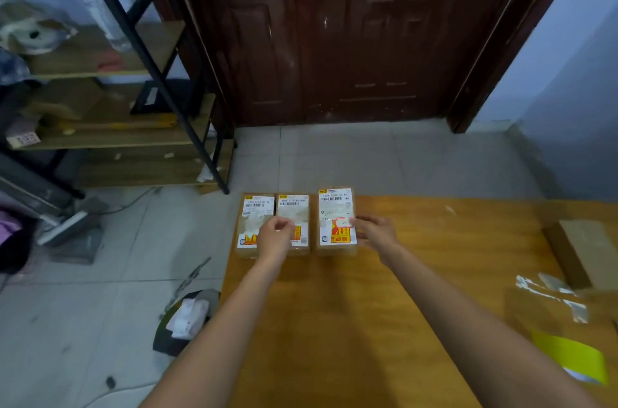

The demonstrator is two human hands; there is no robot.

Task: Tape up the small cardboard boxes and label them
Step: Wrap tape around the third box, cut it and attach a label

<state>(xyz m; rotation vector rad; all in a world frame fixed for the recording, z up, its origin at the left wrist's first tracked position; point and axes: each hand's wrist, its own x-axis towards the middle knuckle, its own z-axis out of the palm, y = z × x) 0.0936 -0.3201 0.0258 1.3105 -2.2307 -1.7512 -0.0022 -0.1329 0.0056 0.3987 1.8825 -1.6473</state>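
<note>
3 labelled boxes (pixel 336 218) at table (pixel 384 307) edge; R hand (pixel 376 232) fingers straight on right box, L hand (pixel 275 235) curled, prob. empty.

labels (pixel 335 207) print: too blurred to read | left hand (pixel 275 237) covers middle box (pixel 294 223) | flat carton (pixel 588 253) cut off right

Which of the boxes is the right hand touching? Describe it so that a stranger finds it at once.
On the wooden table, three labelled boxes lie in a row at the far left corner. It is the right box, apart from the other two, which touch each other. Only it has a small red-edged sticker, at the right hand.
</note>
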